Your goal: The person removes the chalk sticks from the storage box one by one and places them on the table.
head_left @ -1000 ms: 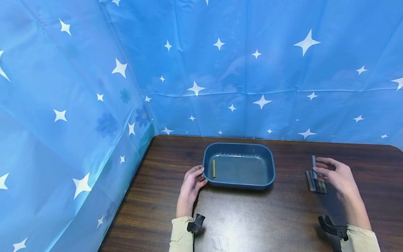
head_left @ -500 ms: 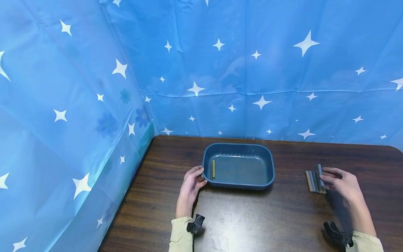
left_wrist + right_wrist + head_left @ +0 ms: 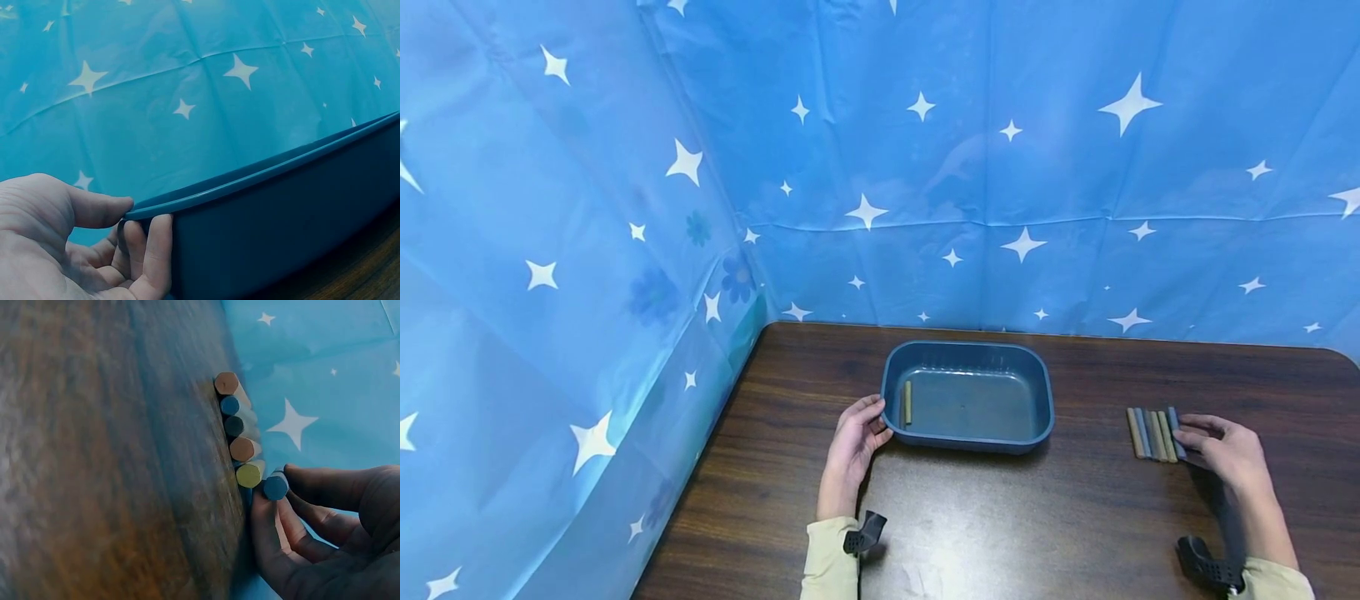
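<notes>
At the left end of a blue plastic tub (image 3: 977, 406), my left hand (image 3: 852, 442) grips the rim, thumb on top and fingers curled against the outer wall in the left wrist view. A yellowish chalk stick (image 3: 908, 403) lies inside the tub near that end. Over on the right, my right hand (image 3: 1231, 452) pinches a blue chalk stick (image 3: 275, 487) between thumb and fingers. It sits at the right end of a row of several chalk sticks (image 3: 1152, 435), beside a yellow chalk stick (image 3: 249, 476). Whether these two touch I cannot tell.
Everything stands on a dark wood-grain table (image 3: 985, 517). A blue curtain (image 3: 955, 167) with white stars hangs behind the table and along its left side. Bare tabletop lies between the tub and the chalk row.
My right hand has moved the blue chalk stick from above the row rightward and down to its right end. The left hand stays on the tub rim.
</notes>
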`<action>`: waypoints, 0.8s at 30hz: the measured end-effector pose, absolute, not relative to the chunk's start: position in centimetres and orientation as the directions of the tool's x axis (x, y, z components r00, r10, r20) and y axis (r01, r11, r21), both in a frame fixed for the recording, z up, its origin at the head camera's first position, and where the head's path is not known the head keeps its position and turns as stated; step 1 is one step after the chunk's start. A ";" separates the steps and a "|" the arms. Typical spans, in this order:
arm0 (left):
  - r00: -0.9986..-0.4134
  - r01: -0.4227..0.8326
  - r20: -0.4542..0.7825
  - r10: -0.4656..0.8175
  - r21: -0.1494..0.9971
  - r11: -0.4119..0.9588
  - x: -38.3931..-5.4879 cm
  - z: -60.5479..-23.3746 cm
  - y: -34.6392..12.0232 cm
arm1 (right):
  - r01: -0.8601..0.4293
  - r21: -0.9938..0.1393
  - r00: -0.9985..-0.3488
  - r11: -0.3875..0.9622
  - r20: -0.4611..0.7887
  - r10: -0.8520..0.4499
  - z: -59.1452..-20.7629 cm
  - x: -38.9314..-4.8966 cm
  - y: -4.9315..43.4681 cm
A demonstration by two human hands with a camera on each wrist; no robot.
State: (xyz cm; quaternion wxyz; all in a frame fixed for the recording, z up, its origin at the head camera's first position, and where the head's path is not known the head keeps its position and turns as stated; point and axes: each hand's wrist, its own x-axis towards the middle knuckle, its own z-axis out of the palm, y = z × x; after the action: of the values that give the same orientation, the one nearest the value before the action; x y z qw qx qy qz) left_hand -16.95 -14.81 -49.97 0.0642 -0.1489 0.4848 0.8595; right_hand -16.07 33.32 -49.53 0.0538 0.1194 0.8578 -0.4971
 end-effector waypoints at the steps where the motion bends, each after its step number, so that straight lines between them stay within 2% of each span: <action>1: -0.947 -0.254 -0.319 -0.035 0.814 -0.523 -16.9 -50.0 -14.8 | 0.260 -0.834 -0.965 0.487 -0.209 0.158 -49.5 -16.1 33.3; 5: -0.945 -0.254 -0.324 -0.042 0.809 -0.530 -16.9 -50.1 -14.8 | 0.253 -0.791 -0.966 0.557 -0.177 0.187 -49.2 -16.0 32.9; 12: -0.945 -0.251 -0.323 -0.045 0.808 -0.534 -16.9 -49.9 -14.7 | 0.160 -0.629 -0.984 0.761 -0.035 0.177 -49.0 -16.0 32.7; 24: -0.950 -0.244 -0.311 -0.040 0.813 -0.529 -16.9 -50.0 -14.7 | 0.169 -0.620 -0.980 0.766 -0.022 0.198 -49.0 -16.3 32.5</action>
State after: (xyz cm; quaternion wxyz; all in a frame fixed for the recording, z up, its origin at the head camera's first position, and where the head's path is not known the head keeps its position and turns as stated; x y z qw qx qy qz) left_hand -16.94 -14.73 -50.02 0.0592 -0.1474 0.4815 0.8619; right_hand -16.26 32.51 -49.03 -0.0221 0.0975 0.9394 -0.3279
